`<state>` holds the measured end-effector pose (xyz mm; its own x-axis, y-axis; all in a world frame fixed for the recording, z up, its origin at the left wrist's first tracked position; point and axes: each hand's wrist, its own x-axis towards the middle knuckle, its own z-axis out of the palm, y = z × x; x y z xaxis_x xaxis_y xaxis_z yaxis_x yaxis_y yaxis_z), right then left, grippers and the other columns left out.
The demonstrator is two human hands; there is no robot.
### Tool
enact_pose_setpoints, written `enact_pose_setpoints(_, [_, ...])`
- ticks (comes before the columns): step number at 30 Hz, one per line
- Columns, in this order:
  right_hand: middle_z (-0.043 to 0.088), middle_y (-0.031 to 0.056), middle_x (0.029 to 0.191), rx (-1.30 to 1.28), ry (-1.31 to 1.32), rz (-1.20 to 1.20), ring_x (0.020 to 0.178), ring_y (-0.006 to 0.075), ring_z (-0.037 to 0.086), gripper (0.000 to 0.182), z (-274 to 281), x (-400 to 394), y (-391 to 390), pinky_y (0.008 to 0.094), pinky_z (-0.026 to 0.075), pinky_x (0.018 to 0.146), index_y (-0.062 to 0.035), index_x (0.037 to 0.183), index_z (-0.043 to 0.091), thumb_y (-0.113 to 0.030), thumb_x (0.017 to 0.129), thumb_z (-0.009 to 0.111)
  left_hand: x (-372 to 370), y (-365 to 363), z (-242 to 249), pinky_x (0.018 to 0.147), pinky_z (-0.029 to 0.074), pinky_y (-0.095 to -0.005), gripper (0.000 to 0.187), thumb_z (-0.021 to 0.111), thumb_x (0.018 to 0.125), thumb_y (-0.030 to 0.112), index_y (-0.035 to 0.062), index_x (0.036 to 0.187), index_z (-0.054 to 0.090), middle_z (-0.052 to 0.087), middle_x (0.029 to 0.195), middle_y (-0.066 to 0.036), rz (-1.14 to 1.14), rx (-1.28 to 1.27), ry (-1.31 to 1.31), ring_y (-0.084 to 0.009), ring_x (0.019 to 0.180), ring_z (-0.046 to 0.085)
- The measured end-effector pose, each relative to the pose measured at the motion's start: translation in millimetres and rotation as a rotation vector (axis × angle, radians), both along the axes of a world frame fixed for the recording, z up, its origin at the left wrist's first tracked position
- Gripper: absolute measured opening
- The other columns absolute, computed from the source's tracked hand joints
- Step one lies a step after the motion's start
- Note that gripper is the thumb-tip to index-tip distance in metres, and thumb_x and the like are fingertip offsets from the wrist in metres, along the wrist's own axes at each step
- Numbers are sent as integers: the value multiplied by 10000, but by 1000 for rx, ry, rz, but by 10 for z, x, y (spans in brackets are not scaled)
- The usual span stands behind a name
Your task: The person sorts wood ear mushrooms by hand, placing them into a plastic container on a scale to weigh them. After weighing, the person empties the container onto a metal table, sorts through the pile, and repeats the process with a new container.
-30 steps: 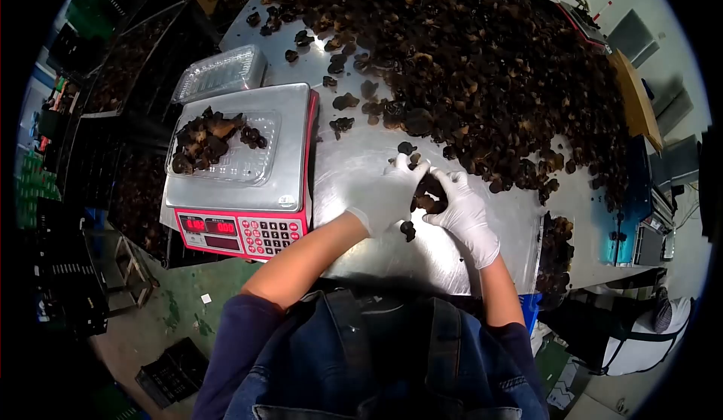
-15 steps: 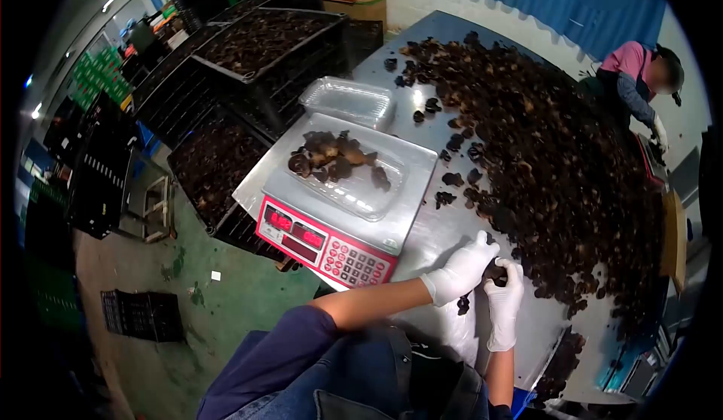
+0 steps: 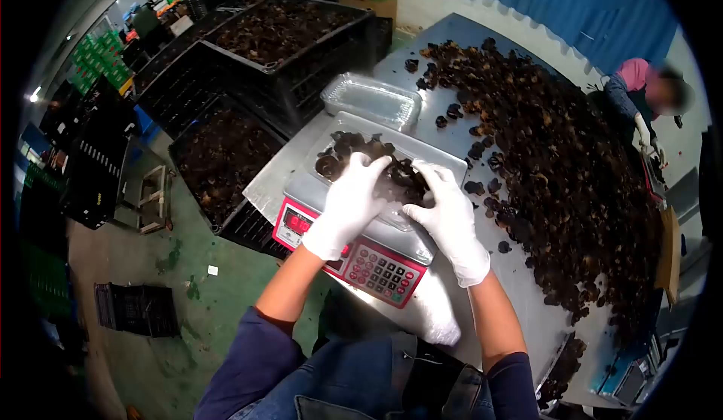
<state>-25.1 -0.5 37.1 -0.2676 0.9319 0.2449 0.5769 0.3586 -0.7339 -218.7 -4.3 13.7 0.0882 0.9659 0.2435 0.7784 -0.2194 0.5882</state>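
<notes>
Both my hands wear white gloves and are over the clear plastic tray point(image 3: 348, 124) on the weighing scale point(image 3: 446, 162). Dark wood ear mushrooms point(image 3: 328, 165) lie in the tray. On the tray's left side my left hand point(image 3: 354, 200) has its thumb and fingers apart, fingertips at the mushrooms. My right hand point(image 3: 446, 220) comes in from the right, thumb and fingers spread at the edge of the same mushrooms. Parts of the tray and the scale's red front panel point(image 3: 388, 273) are hidden behind my hands.
A big heap of wood ear mushrooms point(image 3: 572, 179) covers the metal table's right side. Another clear tray point(image 3: 373, 98) sits behind the scale. Black crates point(image 3: 301, 62) filled with mushrooms are stacked at left. Across the table, a person point(image 3: 636, 92) works at another scale.
Both hands have moved from the table beside the heap, up and left to the tray on the scale. More mushrooms now show in the tray, and the view has shifted slightly.
</notes>
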Motion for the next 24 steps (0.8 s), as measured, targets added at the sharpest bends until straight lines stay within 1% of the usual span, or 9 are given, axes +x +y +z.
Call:
enact_pose_setpoints(5, [618, 72, 1190, 121, -33, -255, 875, 125, 610, 481, -368, 929, -293, 251, 506, 777, -50, 1244, 632, 2, 776, 727, -60, -159, 57, 1016, 460, -399, 659, 751, 770, 126, 130, 1393, 534, 461, 1406, -204, 23, 138, 37, -374, 1245, 521])
enact_pose_setpoints(6, [641, 103, 1140, -50, -61, -378, 948, 194, 672, 427, -507, 1224, -417, 284, 530, 812, -69, 1222, 649, -39, 800, 709, -32, -178, 92, 958, 498, -428, 637, 748, 778, 134, 108, 1375, 528, 467, 1384, -235, 59, 177, 89, -391, 1210, 524])
enact_pose_setpoints(8, [656, 56, 1041, -65, 33, -458, 818, 147, 643, 359, -926, 1828, -717, 252, 523, 742, -49, 1158, 678, -9, 804, 720, 85, -271, 173, 959, 498, -423, 594, 737, 781, 100, 80, 1346, 553, 509, 1339, -227, 72, 275, 66, -382, 1187, 539])
enact_pose_setpoints(9, [659, 56, 1010, -176, -156, -573, 786, 139, 617, 332, -898, 1990, -903, 264, 511, 740, -43, 1138, 683, 0, 810, 716, 197, -331, 217, 958, 498, -420, 571, 728, 788, 91, 76, 1334, 563, 524, 1321, -225, 57, 265, 17, -382, 1179, 543])
enact_pose_setpoints(12, [659, 65, 972, -186, -149, -668, 787, 158, 615, 318, -1209, 2421, -1423, 286, 502, 744, -41, 1120, 693, -1, 806, 719, 837, -600, 35, 864, 521, -427, 313, 660, 805, 136, 71, 1112, 657, 613, 1126, -162, -324, 67, -155, -331, 1051, 601])
enact_pose_setpoints(14, [668, 80, 960, -151, -100, -752, 833, 195, 637, 286, -1334, 2496, -1660, 302, 502, 780, -40, 1095, 703, -9, 811, 716, 1275, -785, -419, 831, 528, -398, 368, 680, 755, 98, 72, 1122, 660, 622, 1170, -125, -685, 163, 20, -328, 1001, 620])
enact_pose_setpoints(16, [680, 101, 992, -183, -25, -820, 941, 248, 661, 247, -1368, 2327, -1822, 307, 498, 854, -39, 1069, 709, -24, 823, 705, 1689, -944, -709, 909, 511, -381, 383, 671, 792, 123, 90, 1173, 649, 598, 1221, -97, -840, -54, -28, -280, 1145, 554])
enact_pose_setpoints(23, [667, 146, 1055, -48, -22, -833, 1030, 290, 637, 194, -1236, 1836, -2039, 338, 488, 923, -13, 1005, 699, 34, 819, 670, 2364, -1096, -1528, 879, 444, -319, 156, 540, 848, 146, 129, 917, 678, 607, 972, -67, -858, 224, 193, -224, 999, 558])
enact_pose_setpoints(24, [667, 143, 1071, 10, -86, -855, 1034, 309, 632, 208, -1410, 1882, -2018, 346, 489, 928, -12, 1009, 700, 33, 807, 675, 2290, -1044, -1338, 861, 484, -315, 161, 562, 820, 127, 114, 931, 678, 597, 1001, -63, -866, 137, 256, -236, 1008, 559])
